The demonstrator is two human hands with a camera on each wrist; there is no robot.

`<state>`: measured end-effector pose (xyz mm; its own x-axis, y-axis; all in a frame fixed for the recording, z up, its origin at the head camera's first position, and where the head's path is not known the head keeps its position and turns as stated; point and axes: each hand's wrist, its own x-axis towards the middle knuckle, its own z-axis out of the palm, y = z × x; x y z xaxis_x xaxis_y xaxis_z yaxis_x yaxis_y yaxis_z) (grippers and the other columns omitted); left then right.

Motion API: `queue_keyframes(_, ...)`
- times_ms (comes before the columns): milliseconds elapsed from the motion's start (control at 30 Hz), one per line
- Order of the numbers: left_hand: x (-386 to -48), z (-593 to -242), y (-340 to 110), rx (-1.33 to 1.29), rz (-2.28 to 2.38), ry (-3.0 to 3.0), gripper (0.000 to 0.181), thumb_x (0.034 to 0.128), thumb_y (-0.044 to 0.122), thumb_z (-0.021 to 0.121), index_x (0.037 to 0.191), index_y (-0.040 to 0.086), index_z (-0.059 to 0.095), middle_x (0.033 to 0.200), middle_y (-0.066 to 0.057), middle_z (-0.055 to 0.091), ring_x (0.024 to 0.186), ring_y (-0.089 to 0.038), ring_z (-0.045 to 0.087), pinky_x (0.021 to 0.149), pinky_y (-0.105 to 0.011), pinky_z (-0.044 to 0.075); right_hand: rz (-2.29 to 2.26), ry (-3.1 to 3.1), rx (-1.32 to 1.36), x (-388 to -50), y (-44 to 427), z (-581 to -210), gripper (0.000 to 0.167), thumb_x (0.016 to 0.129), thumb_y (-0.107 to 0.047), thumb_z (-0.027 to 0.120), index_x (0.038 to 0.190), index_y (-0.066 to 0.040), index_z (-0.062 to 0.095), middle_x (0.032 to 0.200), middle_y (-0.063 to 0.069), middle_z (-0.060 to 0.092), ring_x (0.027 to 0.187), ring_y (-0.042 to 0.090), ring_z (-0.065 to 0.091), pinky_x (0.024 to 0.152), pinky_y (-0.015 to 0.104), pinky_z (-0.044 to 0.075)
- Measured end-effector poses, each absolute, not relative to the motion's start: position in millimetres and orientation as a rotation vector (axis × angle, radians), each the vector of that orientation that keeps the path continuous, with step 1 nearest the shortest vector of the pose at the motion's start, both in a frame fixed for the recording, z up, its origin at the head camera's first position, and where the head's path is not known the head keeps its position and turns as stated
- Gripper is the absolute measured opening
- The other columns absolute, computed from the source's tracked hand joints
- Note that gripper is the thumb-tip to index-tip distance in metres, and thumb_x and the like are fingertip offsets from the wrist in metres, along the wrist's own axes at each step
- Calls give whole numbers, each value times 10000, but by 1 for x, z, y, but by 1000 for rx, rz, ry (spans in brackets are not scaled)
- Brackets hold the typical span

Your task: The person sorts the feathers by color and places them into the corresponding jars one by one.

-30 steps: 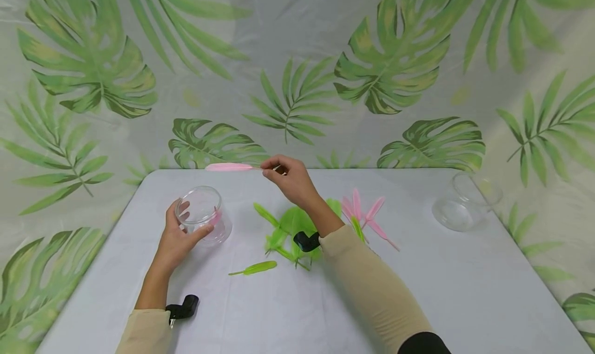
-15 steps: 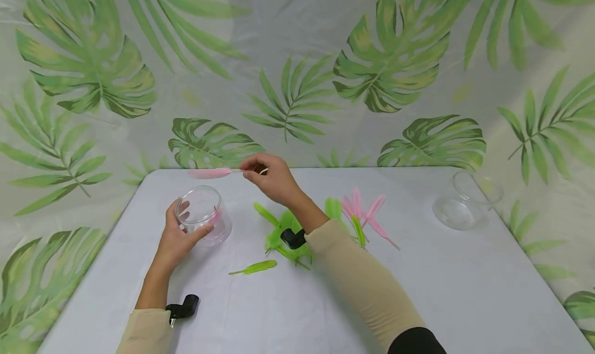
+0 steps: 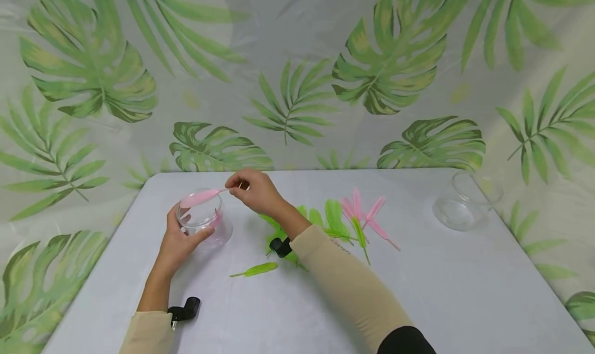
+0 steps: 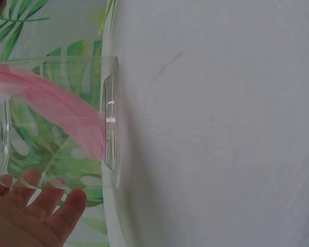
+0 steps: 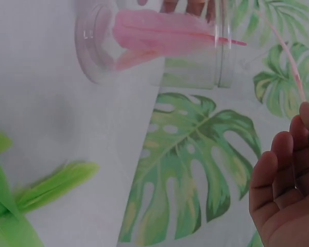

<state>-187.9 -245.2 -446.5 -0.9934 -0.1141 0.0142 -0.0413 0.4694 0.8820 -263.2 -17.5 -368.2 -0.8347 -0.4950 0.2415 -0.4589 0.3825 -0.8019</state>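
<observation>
I see the right hand (image 3: 254, 189), grip pinched tight on a feather (image 3: 199, 198) by its quill, vane above the jar (image 3: 220, 234); the left hand (image 3: 178, 243) curls round the jar, toward the surface (image 3: 455, 292)'s far left corner. Marks (image 3: 341, 246) by the right sleeve (image 3: 348, 276) are too small to read.

At the left of the counter (image 3: 441, 287) is a jar (image 3: 225, 232), at least one feather (image 4: 62, 108) in it, the left hand (image 3: 178, 243) round its left and near sides. The right hand (image 3: 257, 191) holds another feather (image 3: 199, 198) above its mouth. Rightward lie a feather heap (image 3: 337, 220), then a smaller cluster (image 3: 357, 205); a lone feather (image 3: 260, 269) lies nearer. A second jar (image 3: 457, 218) is far right.
</observation>
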Motion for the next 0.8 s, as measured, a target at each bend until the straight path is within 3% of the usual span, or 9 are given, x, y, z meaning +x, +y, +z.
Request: queue_keyframes(800,-189,-448,-245,139,-1580,-2625,1104,841,270,789,1582,149,-20,1601,-244,233,1469,-420,266,1167,-644,266,-1397,2687,-870,-262,-30,-377,122,969,-153,634,1052,-132,721,1011,12,680,864,124,586,727,161,475)
